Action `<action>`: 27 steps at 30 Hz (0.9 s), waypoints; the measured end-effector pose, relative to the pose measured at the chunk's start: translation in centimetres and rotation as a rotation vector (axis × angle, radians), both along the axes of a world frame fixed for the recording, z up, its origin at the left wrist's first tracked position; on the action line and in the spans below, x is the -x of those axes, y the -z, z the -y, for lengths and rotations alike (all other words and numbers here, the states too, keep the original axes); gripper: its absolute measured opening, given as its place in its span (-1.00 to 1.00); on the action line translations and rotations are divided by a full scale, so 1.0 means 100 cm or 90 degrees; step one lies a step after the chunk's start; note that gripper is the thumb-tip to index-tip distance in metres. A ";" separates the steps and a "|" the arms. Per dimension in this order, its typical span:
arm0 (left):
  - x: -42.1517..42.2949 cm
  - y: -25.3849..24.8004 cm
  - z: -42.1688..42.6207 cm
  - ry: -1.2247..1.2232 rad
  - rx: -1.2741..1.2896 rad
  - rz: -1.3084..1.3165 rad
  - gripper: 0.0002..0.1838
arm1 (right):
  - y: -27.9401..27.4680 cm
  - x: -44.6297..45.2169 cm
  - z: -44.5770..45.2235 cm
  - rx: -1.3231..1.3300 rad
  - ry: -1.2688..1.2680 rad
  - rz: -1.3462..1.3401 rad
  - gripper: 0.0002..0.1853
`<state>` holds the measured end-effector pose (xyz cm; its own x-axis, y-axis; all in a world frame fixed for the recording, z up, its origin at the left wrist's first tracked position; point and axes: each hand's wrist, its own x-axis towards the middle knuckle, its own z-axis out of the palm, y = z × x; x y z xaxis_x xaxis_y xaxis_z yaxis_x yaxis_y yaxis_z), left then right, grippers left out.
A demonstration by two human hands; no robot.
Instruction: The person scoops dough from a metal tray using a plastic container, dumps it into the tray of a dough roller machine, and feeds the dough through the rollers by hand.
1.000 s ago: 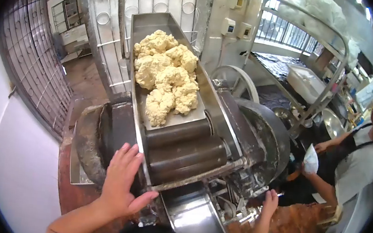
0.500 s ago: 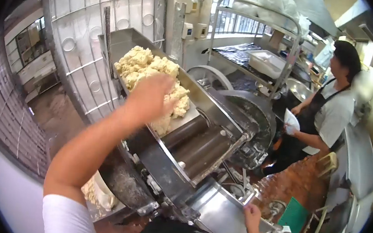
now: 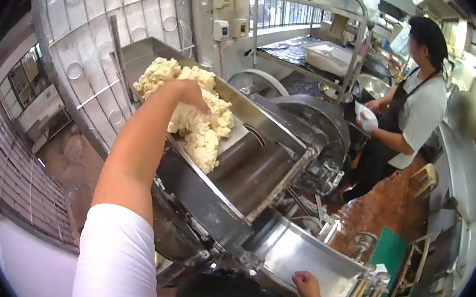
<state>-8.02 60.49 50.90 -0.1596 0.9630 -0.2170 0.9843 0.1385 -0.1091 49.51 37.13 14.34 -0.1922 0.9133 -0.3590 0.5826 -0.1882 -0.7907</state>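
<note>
A heap of pale, crumbly dough [image 3: 198, 136] lies in the metal hopper [image 3: 136, 55] of a roller machine. My left hand [image 3: 186, 94] rests on the upper part of the dough, one digit stretched out to the right. Its other fingers are partly hidden from me. Two dark rollers [image 3: 253, 169] lie just below the heap, and its lower end touches the near one. My right hand [image 3: 306, 284] is low at the right, over the smooth metal chute [image 3: 297, 252], its fingers curled in with nothing visible in them.
A co-worker [image 3: 417, 102] in a dark apron stands to the right, holding a white item [image 3: 366, 117]. Behind the machine's large wheel [image 3: 322, 122] is a rack with a white tub [image 3: 331, 56]. A green board [image 3: 389, 249] leans low at right.
My left hand has moved from above the dough down onto it, and the dough's lower end now reaches nearer the rollers. My right hand has shifted left from the chute's edge. The view has turned.
</note>
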 end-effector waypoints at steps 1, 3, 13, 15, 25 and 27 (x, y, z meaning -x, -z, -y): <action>-0.006 0.008 -0.004 -0.001 0.003 -0.039 -0.18 | 0.000 0.000 -0.005 0.000 -0.032 0.033 -0.65; -0.028 0.023 -0.010 0.001 0.007 -0.109 -0.22 | 0.014 -0.013 -0.007 0.040 -0.220 0.107 -0.60; -0.073 0.059 0.031 -0.097 -0.209 0.052 -0.43 | 0.059 -0.153 0.057 0.118 -0.512 -0.090 -0.61; -0.078 0.059 0.030 -0.106 -0.215 0.108 -0.49 | 0.066 -0.154 0.065 0.226 -0.418 -0.207 -0.60; -0.058 0.065 0.047 -0.163 -0.121 0.511 -0.67 | 0.041 -0.143 0.057 0.506 -0.341 0.073 -0.58; -0.049 0.072 0.046 -0.161 -0.102 0.620 -0.71 | 0.033 -0.143 0.059 0.507 -0.349 0.092 -0.58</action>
<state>-3.11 55.85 43.66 -0.1854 0.9549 -0.2320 0.5755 0.2969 0.7620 63.79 31.24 11.08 -0.4242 0.1906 -0.8853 0.8298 -0.3098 -0.4642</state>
